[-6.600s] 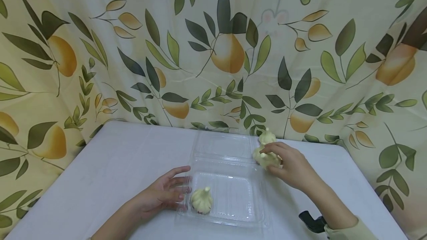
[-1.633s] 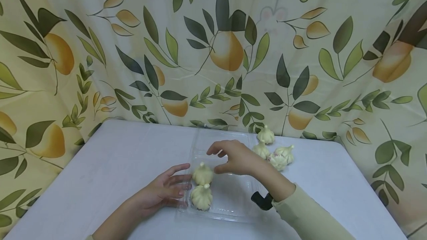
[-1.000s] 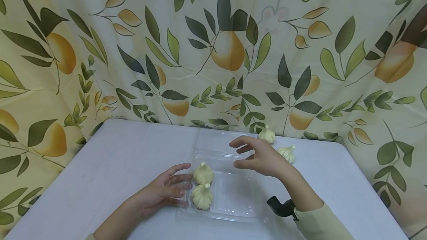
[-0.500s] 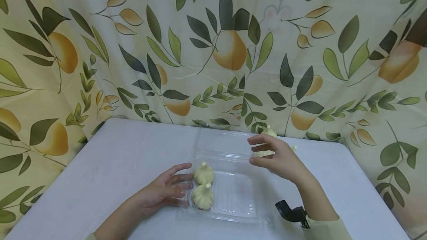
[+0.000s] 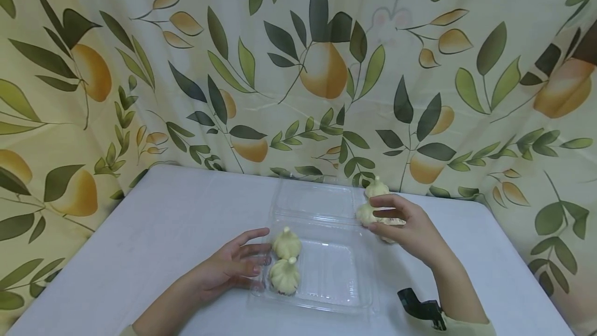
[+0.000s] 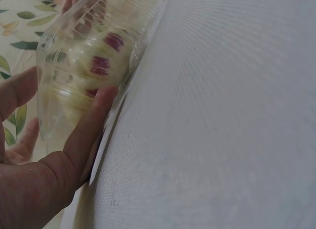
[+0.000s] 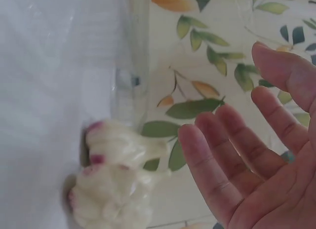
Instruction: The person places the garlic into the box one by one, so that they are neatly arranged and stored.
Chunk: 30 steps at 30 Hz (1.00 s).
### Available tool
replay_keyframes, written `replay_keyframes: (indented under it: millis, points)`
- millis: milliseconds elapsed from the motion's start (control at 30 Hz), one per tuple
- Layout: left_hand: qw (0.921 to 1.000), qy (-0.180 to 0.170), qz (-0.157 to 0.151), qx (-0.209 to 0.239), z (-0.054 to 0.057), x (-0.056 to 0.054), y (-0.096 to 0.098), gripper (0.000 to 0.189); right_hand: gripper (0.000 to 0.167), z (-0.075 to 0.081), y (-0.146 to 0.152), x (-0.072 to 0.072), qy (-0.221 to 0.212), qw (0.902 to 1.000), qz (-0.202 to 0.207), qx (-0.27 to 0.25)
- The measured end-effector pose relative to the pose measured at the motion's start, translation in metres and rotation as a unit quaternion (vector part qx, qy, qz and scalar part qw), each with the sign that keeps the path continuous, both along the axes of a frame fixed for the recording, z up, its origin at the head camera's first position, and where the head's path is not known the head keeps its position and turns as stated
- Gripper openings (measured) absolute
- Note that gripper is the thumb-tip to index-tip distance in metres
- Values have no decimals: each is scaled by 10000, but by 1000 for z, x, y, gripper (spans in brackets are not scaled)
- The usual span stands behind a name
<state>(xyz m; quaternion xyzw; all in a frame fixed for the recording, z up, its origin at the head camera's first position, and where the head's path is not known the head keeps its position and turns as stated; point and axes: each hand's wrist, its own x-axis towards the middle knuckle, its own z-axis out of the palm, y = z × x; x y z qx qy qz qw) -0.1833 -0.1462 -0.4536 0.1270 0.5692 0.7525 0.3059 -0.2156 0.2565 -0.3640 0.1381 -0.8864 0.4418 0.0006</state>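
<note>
A clear plastic clamshell container [image 5: 326, 274] lies opened flat, its lid [image 5: 312, 204] towards the back. Two garlic bulbs [image 5: 285, 276] sit one behind the other along the left side of its tray. My left hand [image 5: 228, 268] rests its spread fingers against the tray's left outer wall; the left wrist view shows purple-marked bulbs [image 6: 101, 61] through that wall. Over more garlic bulbs [image 5: 365, 214], to the right of the container, hovers my right hand [image 5: 412, 229], partly hiding them. In the right wrist view its fingers [image 7: 210, 170] are extended and hold nothing, apart from two bulbs [image 7: 118, 145].
White cloth covers the table [image 5: 196, 211]. A curtain with fruit and leaf prints [image 5: 298, 66] hangs close behind the far edge. Another garlic bulb [image 5: 377, 187] stands at that edge. A black wrist mount [image 5: 422, 307] is strapped to the right forearm.
A second garlic bulb has joined the first in the tray since the earliest frame. My right hand has moved from beside it rightwards to the loose bulbs. The left hand stays put.
</note>
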Motion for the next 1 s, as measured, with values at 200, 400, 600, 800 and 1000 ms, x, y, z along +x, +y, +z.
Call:
replay_keyframes:
  millis: [200,400,600,800,1000]
  points:
    - [10000,-5,-40,38,-1,-1,3,81,50,-3,12,2,87,9996,-242,148]
    - [10000,-6,21,4,-2,0,3,82,58,-8,17,-1,310,9978,-571,95]
    - [10000,24,1,16,0,1,0,82,67,-12,22,-4,497,9937,-1006,28]
    - [10000,-18,-10,12,1,1,-1,81,67,-15,26,-6,445,9916,-1213,103]
    - [10000,-2,-41,88,0,1,0,82,68,-22,31,-10,322,9901,-1339,267]
